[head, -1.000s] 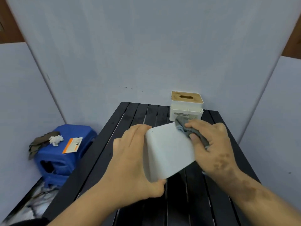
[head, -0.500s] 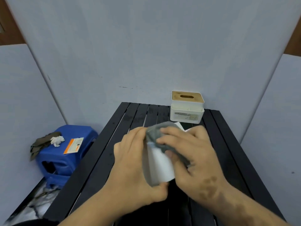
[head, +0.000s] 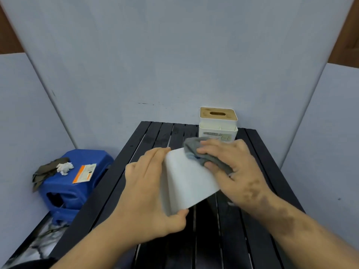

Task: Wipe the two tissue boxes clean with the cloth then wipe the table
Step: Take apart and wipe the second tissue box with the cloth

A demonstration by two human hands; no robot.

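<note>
My left hand grips a plain white tissue box, held tilted above the black slatted table. My right hand presses a grey cloth against the box's far upper corner. A second tissue box, white with a wooden slotted lid, stands upright at the table's far edge, just beyond my right hand. Part of the cloth is hidden under my fingers.
Grey panels wall in the table at the back and on both sides. A blue plastic stool stands left of the table, carrying a dark rag, a crumpled white tissue and an orange-and-white packet.
My right hand swept the cloth across the box face to the left, then back to the far right corner. The box stays tilted in my left hand.
</note>
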